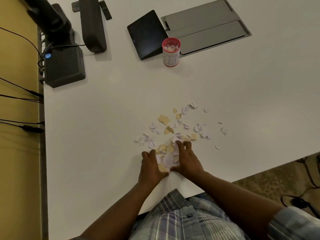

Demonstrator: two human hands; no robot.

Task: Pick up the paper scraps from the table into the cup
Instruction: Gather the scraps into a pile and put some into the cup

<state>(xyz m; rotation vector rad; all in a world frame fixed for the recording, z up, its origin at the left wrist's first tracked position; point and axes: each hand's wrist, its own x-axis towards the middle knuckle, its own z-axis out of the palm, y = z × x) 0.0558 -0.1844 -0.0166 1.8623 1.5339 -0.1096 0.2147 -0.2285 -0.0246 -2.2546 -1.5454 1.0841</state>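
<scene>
White table (103, 135), matte, filling most of the view; yellow wall strip at 9 o'clock with dark cables hanging along the table's edge; patterned carpet and more cables at 4 o'clock. Dark ribbed box (64, 66) with a blue light at 10 o'clock, black stand (92, 25) beside it; dark tablet (147, 34) and grey recessed hatch (206, 26) toward 1 o'clock. Cup (171, 52), red-rimmed with a white label, upright at 12 o'clock, just beside the tablet's corner, already holding scraps; lettering on label hard to read. Paper scraps (180, 125), tan and pale lilac, scattered across the centre, well apart from the cup. Left hand (151, 168) and right hand (186, 161) at 6 o'clock, flat-curled on the table, cupped inward around a heaped pile (167, 158) of scraps pressed between them; fingers bent, not closed into fists; pile partly hidden by both hands. Plaid shirt (181, 220) at bottom edge, cut off by frame.
</scene>
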